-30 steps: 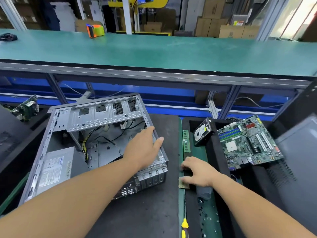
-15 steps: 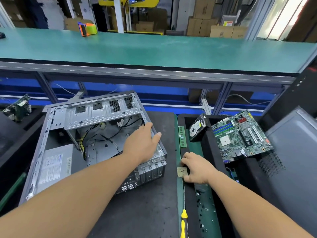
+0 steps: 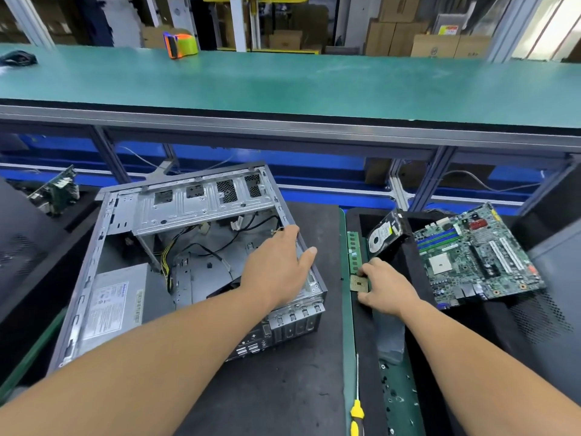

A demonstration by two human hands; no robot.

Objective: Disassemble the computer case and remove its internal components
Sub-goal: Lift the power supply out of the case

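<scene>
The open grey computer case (image 3: 132,221) lies on its side on the dark mat, with a power supply (image 3: 110,306) and loose cables (image 3: 201,243) inside. My left hand (image 3: 276,265) rests on the case's right wall, fingers straight, thumb over the edge. My right hand (image 3: 386,287) pinches a small square CPU chip (image 3: 359,283) just above the green strip. A RAM stick (image 3: 353,250) lies beyond the chip. The removed motherboard (image 3: 474,256) and a hard drive (image 3: 382,237) lean in the black tray on the right.
A yellow-handled screwdriver (image 3: 356,407) lies near the front edge, with several small screws (image 3: 393,394) on the green strip beside it. A circuit card (image 3: 59,190) sits far left. Black panels (image 3: 559,278) stand at the right. A raised green bench (image 3: 283,86) with a tape dispenser (image 3: 180,45) spans the back.
My right hand has carried the CPU chip forward along the green strip toward the RAM stick. My left hand has stayed on the case wall.
</scene>
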